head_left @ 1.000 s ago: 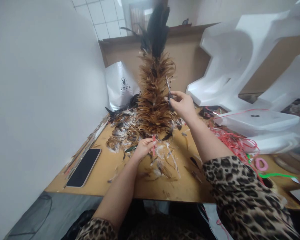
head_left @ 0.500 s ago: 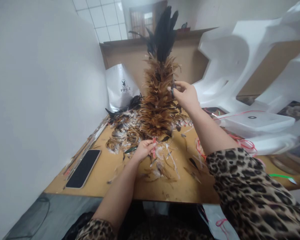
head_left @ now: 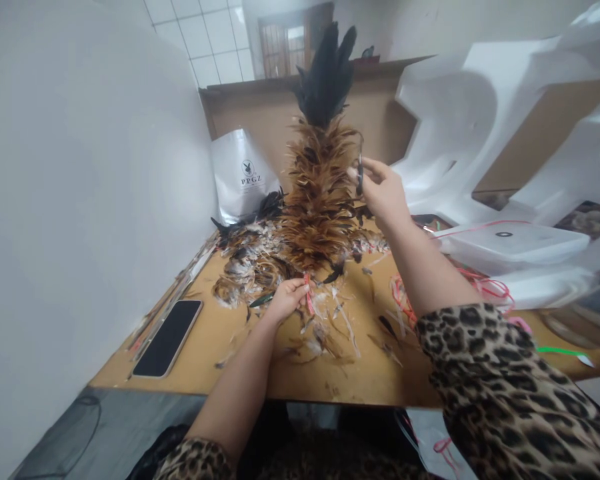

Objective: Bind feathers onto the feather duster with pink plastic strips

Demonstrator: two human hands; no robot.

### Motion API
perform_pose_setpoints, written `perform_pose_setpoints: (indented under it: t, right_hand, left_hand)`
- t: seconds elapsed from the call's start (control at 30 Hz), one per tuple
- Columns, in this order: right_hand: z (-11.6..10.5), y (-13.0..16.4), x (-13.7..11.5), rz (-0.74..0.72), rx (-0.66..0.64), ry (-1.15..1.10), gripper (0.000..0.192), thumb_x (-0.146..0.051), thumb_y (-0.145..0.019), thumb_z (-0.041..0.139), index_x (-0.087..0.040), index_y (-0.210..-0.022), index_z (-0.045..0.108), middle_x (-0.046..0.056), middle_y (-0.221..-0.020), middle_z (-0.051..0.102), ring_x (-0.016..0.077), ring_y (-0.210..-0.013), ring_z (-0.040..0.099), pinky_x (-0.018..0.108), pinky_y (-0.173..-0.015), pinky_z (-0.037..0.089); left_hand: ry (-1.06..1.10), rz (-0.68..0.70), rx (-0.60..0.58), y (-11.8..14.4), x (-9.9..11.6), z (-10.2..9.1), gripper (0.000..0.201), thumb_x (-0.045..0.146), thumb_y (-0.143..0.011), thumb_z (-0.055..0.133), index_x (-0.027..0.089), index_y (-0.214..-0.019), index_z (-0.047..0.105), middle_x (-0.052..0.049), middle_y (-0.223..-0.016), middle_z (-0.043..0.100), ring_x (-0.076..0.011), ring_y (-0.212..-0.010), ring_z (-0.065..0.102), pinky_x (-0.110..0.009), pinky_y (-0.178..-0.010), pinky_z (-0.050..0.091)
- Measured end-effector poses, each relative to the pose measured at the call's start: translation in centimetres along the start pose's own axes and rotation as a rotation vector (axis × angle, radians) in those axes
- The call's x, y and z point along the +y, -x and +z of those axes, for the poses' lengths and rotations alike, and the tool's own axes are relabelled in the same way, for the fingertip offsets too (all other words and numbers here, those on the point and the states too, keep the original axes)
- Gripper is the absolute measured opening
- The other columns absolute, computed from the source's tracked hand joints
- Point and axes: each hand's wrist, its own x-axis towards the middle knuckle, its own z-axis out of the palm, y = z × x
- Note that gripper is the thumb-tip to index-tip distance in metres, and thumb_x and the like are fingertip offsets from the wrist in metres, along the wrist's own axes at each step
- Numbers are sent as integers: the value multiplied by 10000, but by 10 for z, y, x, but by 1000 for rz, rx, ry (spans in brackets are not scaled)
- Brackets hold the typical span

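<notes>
A tall bundle of feathers (head_left: 321, 193), brown below and black at its tip, stands upright over the table. At its base my left hand (head_left: 287, 299) pinches a red-pink strip (head_left: 309, 297), which seems to come out of the bundle's lower end. My right hand (head_left: 386, 195) is beside the bundle's upper right side, fingers closed on the dark handles of small scissors (head_left: 360, 175). Their blades point up along the outer feather tips; whether they touch any feather I cannot tell.
Loose feathers (head_left: 250, 263) are heaped left of the bundle, before a white bag (head_left: 241, 177). A phone (head_left: 168, 338) lies at the left edge. White moulded foam (head_left: 450, 127) and red string (head_left: 495, 290) are on the right. Cardboard (head_left: 250, 110) stands behind.
My right hand has shifted slightly right, away from the bundle, with the scissors. The black tip feathers look closer together, and a stray one no longer sticks out left. My left hand stays put.
</notes>
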Motion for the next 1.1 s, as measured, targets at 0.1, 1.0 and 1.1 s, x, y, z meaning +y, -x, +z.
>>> perform_pose_setpoints:
  t: [0.1,1.0,1.1]
  right_hand:
    - [-2,35,19,111,7,-168,680,-495,-706,654,-138,-1269,519,86,-940,654,134,-703,564,271,-635,463]
    - [32,119,65,155,-350,99,585,-436,-725,614,-173,-1245,564,40,-814,652,169,-687,579,305,-670,482]
    - [32,116,72,144,-312,83,588,-459,-714,620,-172,-1225,580,22,-763,626,149,-646,545,281,-628,459]
  left_hand:
    - [24,24,10,0,4,-1,404,468,-680,670,112,-869,640,-13,-683,603,-32,-437,422,-177,-413,301]
    - [48,56,37,-1,6,-2,433,485,-700,653,110,-915,612,7,-667,553,-24,-447,363,-179,-421,227]
    - [44,42,41,-1,8,-1,438,487,-694,657,112,-916,611,8,-668,551,-22,-447,363,-175,-421,229]
